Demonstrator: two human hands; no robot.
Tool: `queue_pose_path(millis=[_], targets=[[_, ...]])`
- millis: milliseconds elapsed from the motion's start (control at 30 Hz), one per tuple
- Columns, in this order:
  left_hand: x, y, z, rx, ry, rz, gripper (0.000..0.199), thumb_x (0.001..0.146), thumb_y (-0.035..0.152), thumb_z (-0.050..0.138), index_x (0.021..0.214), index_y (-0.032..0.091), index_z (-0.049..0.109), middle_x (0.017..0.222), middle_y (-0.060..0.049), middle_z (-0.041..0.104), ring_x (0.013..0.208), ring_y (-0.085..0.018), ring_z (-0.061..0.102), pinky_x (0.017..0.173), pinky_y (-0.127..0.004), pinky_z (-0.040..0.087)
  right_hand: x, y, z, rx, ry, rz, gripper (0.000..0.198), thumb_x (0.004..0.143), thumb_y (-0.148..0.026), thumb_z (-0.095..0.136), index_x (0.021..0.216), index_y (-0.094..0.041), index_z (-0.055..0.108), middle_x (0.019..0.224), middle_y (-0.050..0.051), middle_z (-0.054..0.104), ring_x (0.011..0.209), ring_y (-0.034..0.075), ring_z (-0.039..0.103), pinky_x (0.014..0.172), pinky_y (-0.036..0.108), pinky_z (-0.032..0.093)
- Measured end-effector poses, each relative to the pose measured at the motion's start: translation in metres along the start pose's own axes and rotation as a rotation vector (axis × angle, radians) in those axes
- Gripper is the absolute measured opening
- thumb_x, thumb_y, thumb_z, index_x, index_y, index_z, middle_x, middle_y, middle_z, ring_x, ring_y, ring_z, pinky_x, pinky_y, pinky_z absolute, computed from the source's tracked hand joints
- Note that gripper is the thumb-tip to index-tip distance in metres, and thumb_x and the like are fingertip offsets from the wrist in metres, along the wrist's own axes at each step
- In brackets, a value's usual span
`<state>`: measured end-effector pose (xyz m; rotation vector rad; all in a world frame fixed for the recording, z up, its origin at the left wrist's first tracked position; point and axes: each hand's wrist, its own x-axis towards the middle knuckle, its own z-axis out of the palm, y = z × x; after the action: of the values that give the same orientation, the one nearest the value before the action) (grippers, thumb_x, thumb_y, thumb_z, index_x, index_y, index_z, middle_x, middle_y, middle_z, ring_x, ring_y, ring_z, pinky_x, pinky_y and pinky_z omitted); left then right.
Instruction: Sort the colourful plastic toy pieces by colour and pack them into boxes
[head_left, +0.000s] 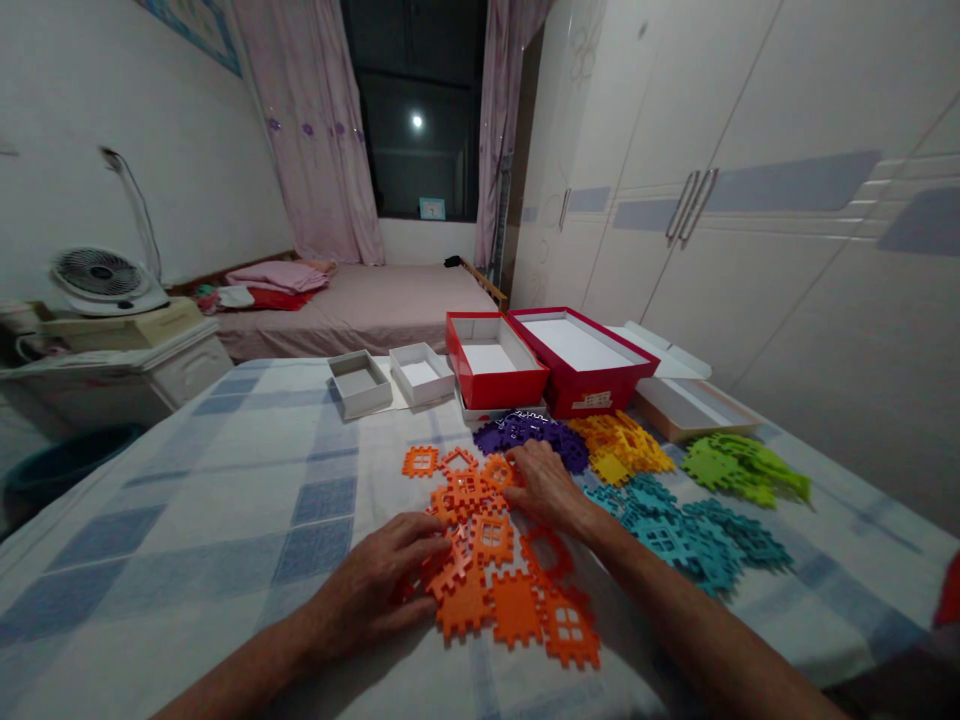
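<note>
A loose pile of flat orange interlocking plastic tiles (pixel 491 538) with toothed edges lies in front of me, some solid and some with window cut-outs. My left hand (pixel 379 572) rests at the pile's left side, thumb and fingers apart, with the fingertips touching the outer tiles. From the right, my right hand (pixel 546 485) reaches over to the upper right of the pile. Its fingers are stretched out and touch the tiles near a single window tile (pixel 499 474). One orange window tile (pixel 421 461) sits apart at the upper left.
Behind and right are piles of purple tiles (pixel 529 435), yellow tiles (pixel 622 447), green tiles (pixel 739 465) and teal tiles (pixel 686 535). Farther back stand a grey box (pixel 360 400), a white box (pixel 421 385), a red box (pixel 501 388) and a larger dark-red box (pixel 600 385).
</note>
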<state>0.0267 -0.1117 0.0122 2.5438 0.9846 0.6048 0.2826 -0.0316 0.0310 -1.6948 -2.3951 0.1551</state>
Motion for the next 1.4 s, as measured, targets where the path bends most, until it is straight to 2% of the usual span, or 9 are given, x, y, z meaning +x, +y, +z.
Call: queue_pose_path(millis=[133,233,367,600,733,900,1100,1267,1400], targets=[[0.004,0.005,-0.012,-0.019,-0.015,0.001,0.044,0.084,0.033,0.054,0.128,0.032,0.047,0.133,-0.006,0.051,0.118,-0.023,0.052,0.097,-0.036,0.046,-0.002,-0.003,-0.004,0.144,0.062,0.000,0.019,0.075,-0.023,0.055,0.093,-0.017,0.054,0.092,0.006,0.059,0.084,0.019,0.051,0.071,0.028,0.037],[0.015,-0.009,-0.015,0.035,0.126,-0.076,0.037,0.089,0.033,0.046,0.125,0.029,0.050,0.134,-0.007,0.050,0.120,-0.022,0.050,0.100,-0.037,0.044,-0.006,-0.008,-0.012,0.354,0.096,-0.002,0.009,0.079,-0.018,0.048,0.088,-0.019,0.050,0.077,-0.001,0.059,0.070,0.014,0.052,0.065,0.024,0.037],[0.039,-0.042,-0.012,0.197,0.288,-0.284,0.039,0.090,0.040,0.043,0.124,0.023,0.051,0.134,-0.010,0.049,0.123,-0.025,0.046,0.103,-0.044,0.038,-0.022,-0.018,-0.025,0.537,0.108,-0.011,0.006,0.082,-0.024,0.050,0.088,-0.021,0.051,0.079,-0.001,0.061,0.070,0.013,0.055,0.065,0.023,0.040],[0.072,-0.064,-0.013,0.224,0.076,-0.401,0.053,0.083,0.046,0.049,0.125,0.014,0.052,0.122,-0.013,0.057,0.114,-0.026,0.052,0.098,-0.039,0.040,-0.064,0.009,-0.021,0.254,0.090,-0.045,0.024,0.087,-0.028,0.049,0.109,-0.019,0.055,0.105,0.008,0.057,0.095,0.019,0.055,0.084,0.031,0.042],[0.082,-0.060,-0.017,0.218,0.034,-0.370,0.043,0.076,0.034,0.055,0.116,0.017,0.060,0.114,-0.011,0.061,0.103,-0.024,0.057,0.092,-0.035,0.043,-0.061,0.022,-0.018,0.130,0.023,-0.032,0.033,0.088,-0.028,0.048,0.118,-0.017,0.053,0.111,0.009,0.057,0.102,0.021,0.053,0.089,0.032,0.041],[0.084,-0.053,-0.023,0.208,0.049,-0.375,0.043,0.072,0.023,0.056,0.115,0.014,0.061,0.107,-0.011,0.063,0.098,-0.023,0.059,0.089,-0.033,0.045,-0.043,0.013,-0.016,0.030,-0.040,-0.054,0.040,0.083,-0.026,0.053,0.122,-0.015,0.054,0.111,0.010,0.058,0.101,0.022,0.052,0.087,0.031,0.040],[0.068,-0.024,-0.036,0.042,0.153,-0.304,0.046,0.077,0.032,0.058,0.120,0.017,0.056,0.117,-0.009,0.059,0.107,-0.023,0.056,0.096,-0.038,0.043,-0.039,0.011,-0.006,0.008,0.019,0.016,0.031,0.082,-0.016,0.049,0.112,-0.014,0.059,0.101,0.008,0.061,0.093,0.020,0.054,0.083,0.029,0.039],[0.051,0.021,-0.031,-0.084,0.021,-0.160,0.050,0.080,0.027,0.060,0.128,0.024,0.050,0.134,-0.008,0.049,0.121,-0.021,0.049,0.104,-0.039,0.039,-0.042,0.014,0.000,0.007,0.026,-0.001,0.020,0.086,-0.015,0.045,0.093,-0.017,0.063,0.091,0.006,0.062,0.088,0.017,0.055,0.077,0.026,0.038],[0.028,0.030,-0.029,0.046,-0.027,-0.241,0.060,0.080,0.035,0.060,0.136,0.025,0.041,0.144,-0.012,0.039,0.128,-0.026,0.042,0.104,-0.044,0.038,-0.044,0.016,0.000,-0.032,0.007,-0.016,0.022,0.088,-0.015,0.042,0.092,-0.017,0.063,0.091,0.006,0.061,0.086,0.017,0.056,0.076,0.026,0.039]])
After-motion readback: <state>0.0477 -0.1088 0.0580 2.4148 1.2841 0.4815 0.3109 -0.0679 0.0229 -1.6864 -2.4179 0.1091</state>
